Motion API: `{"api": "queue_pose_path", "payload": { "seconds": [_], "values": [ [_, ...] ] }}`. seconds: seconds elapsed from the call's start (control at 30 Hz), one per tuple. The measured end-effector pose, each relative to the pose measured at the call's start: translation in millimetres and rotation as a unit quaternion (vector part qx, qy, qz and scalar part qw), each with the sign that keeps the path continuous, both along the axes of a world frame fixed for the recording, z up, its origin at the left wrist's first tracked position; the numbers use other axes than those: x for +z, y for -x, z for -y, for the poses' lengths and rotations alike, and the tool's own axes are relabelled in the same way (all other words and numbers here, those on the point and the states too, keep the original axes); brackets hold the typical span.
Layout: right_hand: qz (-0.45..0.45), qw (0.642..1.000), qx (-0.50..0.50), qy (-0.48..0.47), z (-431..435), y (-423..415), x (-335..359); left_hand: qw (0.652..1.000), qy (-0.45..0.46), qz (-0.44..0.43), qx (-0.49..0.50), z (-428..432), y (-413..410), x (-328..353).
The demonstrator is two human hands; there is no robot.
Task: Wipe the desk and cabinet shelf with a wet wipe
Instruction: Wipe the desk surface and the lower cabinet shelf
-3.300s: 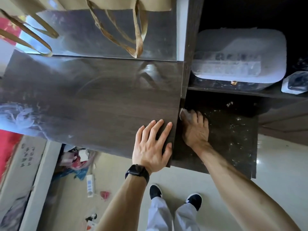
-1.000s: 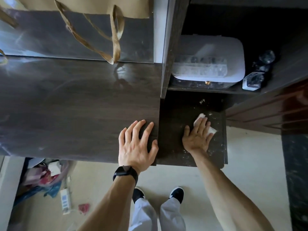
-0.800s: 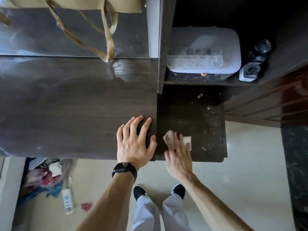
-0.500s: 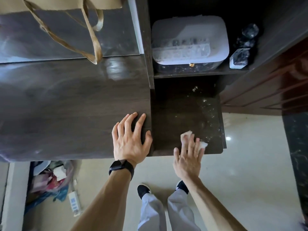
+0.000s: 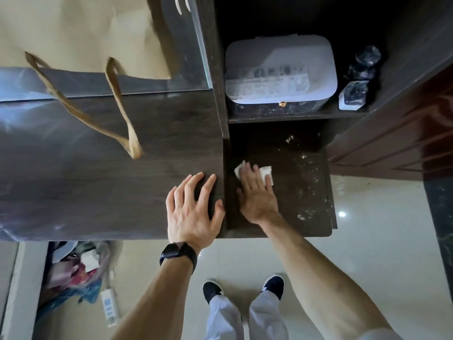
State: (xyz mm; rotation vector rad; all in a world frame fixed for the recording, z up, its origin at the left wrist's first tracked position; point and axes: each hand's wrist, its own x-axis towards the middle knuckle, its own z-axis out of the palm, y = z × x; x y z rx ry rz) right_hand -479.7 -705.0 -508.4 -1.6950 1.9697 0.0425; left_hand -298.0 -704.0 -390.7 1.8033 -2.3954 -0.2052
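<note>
My right hand (image 5: 257, 195) lies flat with straight fingers on a white wet wipe (image 5: 266, 171), pressing it onto the dark cabinet shelf (image 5: 301, 182) near the shelf's left side. Most of the wipe is hidden under my fingers; its corners stick out left and right. White dust specks cover the shelf's right half. My left hand (image 5: 192, 209), with a black watch on the wrist, rests flat and spread on the dark wooden desk (image 5: 85, 180) at its right front corner, thumb over the edge.
A brown paper bag (image 5: 81, 38) with long handles stands at the back of the desk. On the upper shelf sit a white lidded box (image 5: 279, 77) and small dark glass items (image 5: 355, 94). Clutter and a power strip (image 5: 109, 306) lie on the floor at left.
My right hand slid the wipe from the shelf's front edge back and to the left, deeper onto the shelf. My left hand stayed flat on the desk corner.
</note>
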Motion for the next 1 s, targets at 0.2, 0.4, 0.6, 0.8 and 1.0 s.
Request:
{"api": "queue_pose_path", "payload": {
  "seconds": [0.2, 0.4, 0.6, 0.8, 1.0],
  "values": [
    [-0.014, 0.98, -0.196, -0.041, -74.1, 30.8, 4.4, 1.0, -0.02, -0.004, 0.0, 0.2, 0.2, 2.6],
    [-0.009, 0.999, -0.036, -0.003, -145.4, -32.7, 8.8, 0.999, -0.032, -0.003, 0.002, 0.4, 0.2, 3.9],
    [0.005, 0.998, 0.038, 0.044, -106.4, -53.7, 4.6, 1.0, -0.019, -0.005, -0.006, -0.1, -0.7, 2.1],
    [-0.059, 0.99, -0.127, -0.005, -166.3, 11.4, 2.9, 0.999, -0.032, -0.004, -0.005, 0.2, 0.0, 5.3],
    [-0.072, 0.966, -0.244, -0.042, -129.8, 56.3, 3.2, 1.0, -0.019, -0.005, 0.0, -1.0, 1.7, 6.5]
  ]
}}
